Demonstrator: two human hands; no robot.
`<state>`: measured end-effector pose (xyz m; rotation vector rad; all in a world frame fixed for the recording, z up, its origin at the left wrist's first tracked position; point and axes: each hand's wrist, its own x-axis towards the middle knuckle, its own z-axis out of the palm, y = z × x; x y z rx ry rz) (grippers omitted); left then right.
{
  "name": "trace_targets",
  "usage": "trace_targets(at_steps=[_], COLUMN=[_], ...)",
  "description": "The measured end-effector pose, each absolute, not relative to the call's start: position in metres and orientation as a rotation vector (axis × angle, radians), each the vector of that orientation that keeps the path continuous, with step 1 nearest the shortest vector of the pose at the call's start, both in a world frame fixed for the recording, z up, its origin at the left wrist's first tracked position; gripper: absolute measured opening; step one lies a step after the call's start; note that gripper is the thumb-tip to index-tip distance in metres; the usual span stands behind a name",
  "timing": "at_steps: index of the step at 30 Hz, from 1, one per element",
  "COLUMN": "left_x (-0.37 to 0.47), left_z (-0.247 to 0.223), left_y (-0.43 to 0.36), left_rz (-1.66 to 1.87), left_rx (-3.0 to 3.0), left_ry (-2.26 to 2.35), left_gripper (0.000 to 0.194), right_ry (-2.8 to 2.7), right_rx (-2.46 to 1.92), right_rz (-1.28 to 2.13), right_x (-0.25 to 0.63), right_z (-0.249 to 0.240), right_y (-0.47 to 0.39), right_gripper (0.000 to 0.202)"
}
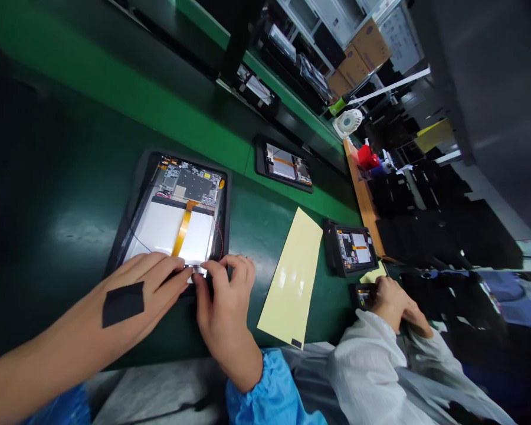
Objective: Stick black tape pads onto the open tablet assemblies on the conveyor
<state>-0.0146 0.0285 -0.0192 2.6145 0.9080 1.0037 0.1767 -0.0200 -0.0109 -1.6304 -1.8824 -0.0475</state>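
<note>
An opened tablet lies in a black tray, showing its circuit board, pale battery cells and an orange flat cable. My left hand, with a black patch stuck on its back, rests over the tablet's near edge, fingers together. My right hand is beside it at the near right corner, thumb and fingers closed in a pinch. Both sets of fingertips meet at a small silvery part by that edge; what each holds is too small to make out.
A yellow sheet lies right of my right hand. More opened tablets in black trays sit beyond and to the right. Another person's hands work at the far right. A white fan stands behind.
</note>
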Motion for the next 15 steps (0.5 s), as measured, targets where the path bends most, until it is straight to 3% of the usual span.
trace_targets(at_steps=[3, 7, 10, 13, 15], left_x=[-0.003, 0.008, 0.018, 0.027, 0.03], left_z=[-0.025, -0.031, -0.037, -0.047, -0.052], left_y=[0.018, 0.013, 0.011, 0.012, 0.013], left_rz=[0.966, 0.844, 0.842, 0.852, 0.857], left_rx=[2.676, 2.723, 2.699, 2.582, 2.548], left_ry=[0.996, 1.079, 1.12, 1.078, 1.045], left_gripper=[0.036, 0.041, 0.037, 0.02, 0.027], right_ry=[-1.977, -1.987, -1.899, -2.058, -2.27], right_rx=[-1.61, -1.548, -1.333, -1.084, -0.935], right_rz=[-0.056, 0.07, 0.353, 0.673, 0.787], right_x=[0.182, 0.191, 0.194, 0.194, 0.196], right_z=[-0.008, 0.012, 0.045, 0.074, 0.083], right_y=[-0.018, -0.017, -0.008, 0.014, 0.033], right_gripper=[0.019, 0.024, 0.024, 0.017, 0.017])
